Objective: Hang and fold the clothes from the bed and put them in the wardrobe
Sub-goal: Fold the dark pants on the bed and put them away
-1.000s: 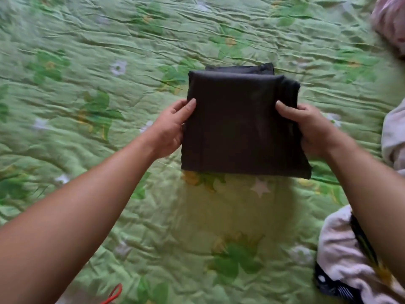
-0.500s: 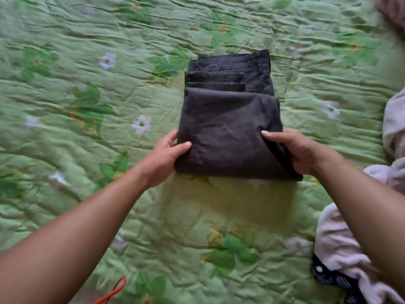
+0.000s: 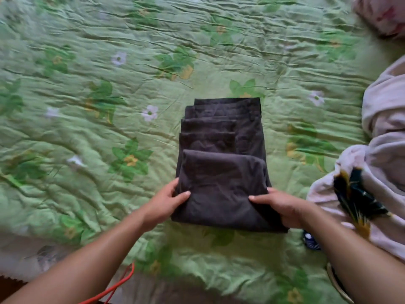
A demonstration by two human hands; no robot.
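Folded dark grey trousers [image 3: 221, 172] lie flat mid-bed on the green floral quilt [image 3: 87, 128], more stacked layers showing than half a second ago. The left hand [image 3: 166, 202] and right hand [image 3: 282, 207] pinch the near corners, thumbs on top; pale pink clothes [image 3: 383, 150] lie just right.

Plain charcoal-black folded trousers [image 3: 221, 172] in the grip, light green quilted bedspread [image 3: 87, 150] under the grip printed with darker green leaves, yellow blooms and small white flowers, pale pink garment [image 3: 385, 119] right of the grip with a navy and mustard print, orange-red hanger [image 3: 122, 284] left of the grip, nearer the person
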